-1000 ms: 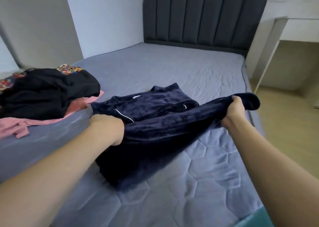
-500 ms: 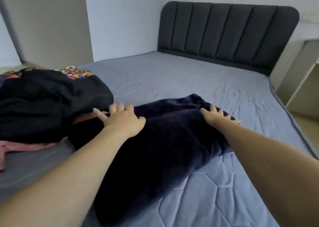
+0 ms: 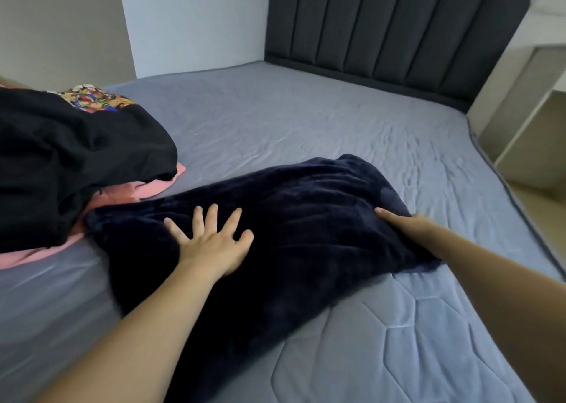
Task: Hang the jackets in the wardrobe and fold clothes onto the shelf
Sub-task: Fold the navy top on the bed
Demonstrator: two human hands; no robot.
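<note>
Bed, hands flat on jacket

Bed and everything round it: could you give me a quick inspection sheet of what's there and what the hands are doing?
Surface: grey-blue quilted mattress, lightly wrinkled.
Job's things: dark navy plush garment lies folded across the mattress, its left end touching the clothes pile.
Clutter: black fabric garment heaped at left, on top of a pink cloth; a colourful printed fabric shows behind it.
Hands: left hand presses flat on the navy garment, fingers spread; right hand rests on its right end with fingers straight.
Cables: nothing seen.
Surroundings: dark grey padded headboard, pale walls, a light cabinet at right.
</note>
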